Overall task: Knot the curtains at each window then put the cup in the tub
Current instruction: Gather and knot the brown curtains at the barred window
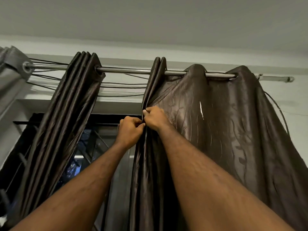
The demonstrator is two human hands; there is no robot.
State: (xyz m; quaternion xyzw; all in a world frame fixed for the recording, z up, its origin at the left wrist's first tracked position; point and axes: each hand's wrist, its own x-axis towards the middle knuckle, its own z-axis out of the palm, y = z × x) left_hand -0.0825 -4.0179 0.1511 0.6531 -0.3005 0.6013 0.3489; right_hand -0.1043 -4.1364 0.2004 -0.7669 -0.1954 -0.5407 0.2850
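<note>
Both hands meet on the leading edge of the right curtain (pixel 216 127), high up near the rod (pixel 133 70). The left hand (pixel 130 130) and right hand (pixel 155 118) pinch that gathered edge, the right just at one o'clock of the left. The fabric's long axis runs twelve to six; its loose bulk spreads toward three o'clock, nearer the right arm.

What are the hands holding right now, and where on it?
Both the left hand and right hand pinch the right brown curtain along its gathered left edge, below the rod.

The brown curtain (pixel 216 122) I grip is glossy, satiny cloth with raised wavy lines. Its polished metal rod (pixel 126 70) shines. Left of the rod, a grey curtain (pixel 11 67) looks matt, ribbed.
</note>
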